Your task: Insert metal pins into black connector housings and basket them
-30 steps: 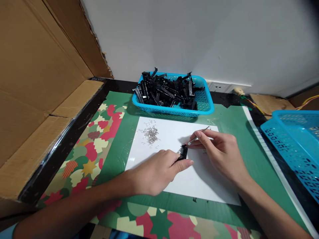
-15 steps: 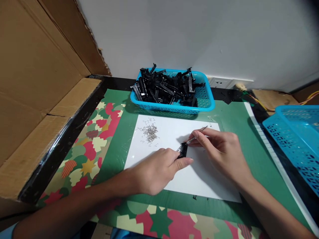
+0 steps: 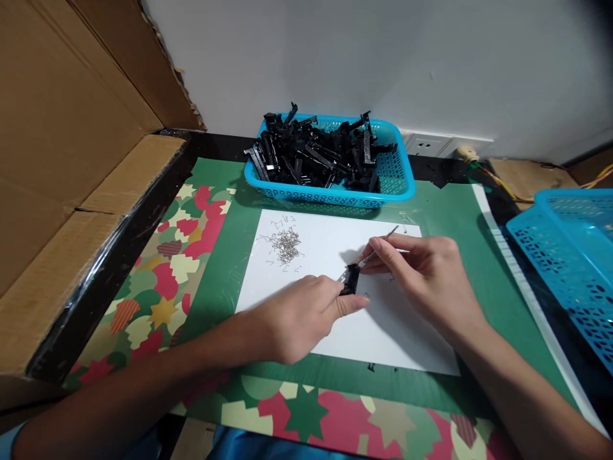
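Note:
My left hand (image 3: 301,316) is closed round a small black plastic part (image 3: 351,280), holding it over the white sheet (image 3: 330,239). Between thumb and fingers of my right hand (image 3: 426,271) is a thin, pointed metal tool (image 3: 390,232), perhaps tweezers. Its tip meets the upper end of the black part, though the exact contact is too small to make out. Left of both hands, a pile of tiny bent wire pieces (image 3: 286,246) lies on the sheet, with several loose ones around it.
Behind the sheet stands a blue basket (image 3: 330,197) heaped with similar black plastic parts (image 3: 316,153). Another blue basket (image 3: 550,255) is at the right edge. Cardboard (image 3: 71,160) walls off the left side. A power socket (image 3: 426,145) with a plug sits at the back wall.
The view has tilted slightly, so everything sits a little higher. Both hands keep their hold, and the tool in my right hand stands slightly steeper.

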`<state>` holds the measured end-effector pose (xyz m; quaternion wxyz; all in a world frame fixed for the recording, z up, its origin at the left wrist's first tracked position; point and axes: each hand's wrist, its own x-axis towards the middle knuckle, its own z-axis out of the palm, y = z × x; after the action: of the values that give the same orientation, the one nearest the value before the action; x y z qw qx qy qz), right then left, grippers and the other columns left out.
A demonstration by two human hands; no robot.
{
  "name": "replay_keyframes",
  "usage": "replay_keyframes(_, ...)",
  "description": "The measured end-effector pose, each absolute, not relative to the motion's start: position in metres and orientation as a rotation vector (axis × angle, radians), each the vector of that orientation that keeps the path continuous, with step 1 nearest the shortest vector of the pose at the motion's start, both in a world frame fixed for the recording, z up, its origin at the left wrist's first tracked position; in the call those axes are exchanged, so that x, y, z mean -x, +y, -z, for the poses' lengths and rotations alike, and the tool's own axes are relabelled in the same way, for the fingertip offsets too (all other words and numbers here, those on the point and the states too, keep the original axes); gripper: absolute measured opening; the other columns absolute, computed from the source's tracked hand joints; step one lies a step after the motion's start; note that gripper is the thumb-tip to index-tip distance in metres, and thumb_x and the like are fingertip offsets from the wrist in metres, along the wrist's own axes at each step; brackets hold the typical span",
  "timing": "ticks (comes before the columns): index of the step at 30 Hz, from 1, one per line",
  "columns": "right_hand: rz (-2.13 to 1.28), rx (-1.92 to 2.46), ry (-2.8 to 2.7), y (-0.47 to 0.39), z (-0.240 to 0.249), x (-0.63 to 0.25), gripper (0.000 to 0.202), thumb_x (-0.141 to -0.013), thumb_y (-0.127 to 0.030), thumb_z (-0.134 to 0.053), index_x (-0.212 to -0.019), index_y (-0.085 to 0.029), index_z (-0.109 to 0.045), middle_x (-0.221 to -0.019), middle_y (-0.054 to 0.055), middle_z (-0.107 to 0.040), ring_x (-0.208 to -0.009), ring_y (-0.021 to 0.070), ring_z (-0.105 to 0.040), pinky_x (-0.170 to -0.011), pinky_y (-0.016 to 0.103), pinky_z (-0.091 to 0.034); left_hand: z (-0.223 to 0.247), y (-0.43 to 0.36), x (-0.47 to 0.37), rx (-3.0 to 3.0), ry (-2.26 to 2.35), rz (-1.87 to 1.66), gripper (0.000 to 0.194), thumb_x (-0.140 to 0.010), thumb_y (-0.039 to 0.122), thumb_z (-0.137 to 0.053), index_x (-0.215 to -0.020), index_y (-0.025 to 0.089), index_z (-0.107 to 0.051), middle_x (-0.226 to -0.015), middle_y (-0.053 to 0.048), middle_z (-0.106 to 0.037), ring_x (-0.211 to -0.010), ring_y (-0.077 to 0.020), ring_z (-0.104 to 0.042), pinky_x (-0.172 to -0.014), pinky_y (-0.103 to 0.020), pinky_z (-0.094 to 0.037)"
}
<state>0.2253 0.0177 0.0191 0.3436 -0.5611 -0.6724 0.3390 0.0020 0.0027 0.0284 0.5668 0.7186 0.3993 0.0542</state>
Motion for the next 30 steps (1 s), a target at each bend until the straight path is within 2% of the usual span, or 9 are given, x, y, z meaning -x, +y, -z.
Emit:
replay_keyframes(5,-0.904,1.462,-1.710,0.016,-0.018,-0.224,0.038,-0.103,-0.046,-0.068,-0.078,-0.019,-0.078,-0.078,0.006,-0.081,-0.070,0.0222,-0.081,-0.064,0.028,-0.063,-0.031,0.003,-0.004,-1.811,0.941,-0.053,0.051,-0.114,0.052,-0.035,-0.077,0.020,-0.050,-0.067,0.001,-0.053,-0.063,-0.0152,-0.051,-0.064,-0.030,-0.034)
replay_keyframes(9,-0.920,1.453,-1.661,0.014,-0.015,-0.224,0.039,-0.104,-0.046,-0.068,-0.078,-0.018,-0.077,-0.079,0.005,-0.080,-0.070,0.0211,-0.080,-0.065,0.027,-0.064,-0.032,0.003,-0.008,-1.799,0.995,-0.028,0.051,-0.113,0.054,-0.039,-0.075,0.020,-0.047,-0.067,0.001,-0.056,-0.061,-0.0149,-0.052,-0.061,-0.030,-0.033)
replay_keyframes(14,-0.912,1.463,-1.667,0.016,-0.013,-0.225,0.040,-0.103,-0.048,-0.068,-0.077,-0.020,-0.077,-0.079,0.005,-0.079,-0.069,0.0216,-0.080,-0.066,0.030,-0.065,-0.026,0.003,-0.009,-1.800,0.976,-0.071,0.049,-0.112,0.051,-0.043,-0.074,0.020,-0.046,-0.066,0.002,-0.056,-0.059,-0.0143,-0.052,-0.058,-0.031,-0.030)
replay_keyframes(21,-0.830,1.495,-1.717,0.014,-0.013,-0.224,0.039,-0.102,-0.048,-0.069,-0.076,-0.021,-0.078,-0.077,0.004,-0.080,-0.067,0.0220,-0.080,-0.060,0.028,-0.062,-0.015,0.000,-0.004,-1.834,0.899,-0.168,0.037,-0.112,0.038,-0.047,-0.081,0.020,-0.059,-0.063,0.003,-0.050,-0.054,-0.0144,-0.045,-0.058,-0.033,-0.025)
replay_keyframes(26,-0.742,1.522,-1.694,0.009,-0.012,-0.220,0.036,-0.102,-0.043,-0.071,-0.074,-0.021,-0.079,-0.074,0.003,-0.080,-0.064,0.0198,-0.079,-0.058,0.027,-0.058,-0.019,0.002,-0.004,-1.734,0.943,-0.151,0.047,-0.110,0.048,-0.046,-0.073,0.021,-0.050,-0.061,0.002,-0.052,-0.053,-0.0141,-0.045,-0.056,-0.034,-0.024)
replay_keyframes(30,-0.577,1.486,-1.737,0.002,-0.011,-0.212,0.031,-0.105,-0.036,-0.067,-0.081,-0.023,-0.082,-0.078,0.002,-0.080,-0.066,0.0172,-0.074,-0.061,0.029,-0.055,-0.027,0.004,-0.005,-1.651,0.979,-0.096,0.053,-0.109,0.057,-0.043,-0.069,0.022,-0.045,-0.060,0.001,-0.054,-0.054,-0.0148,-0.047,-0.056,-0.033,-0.027)
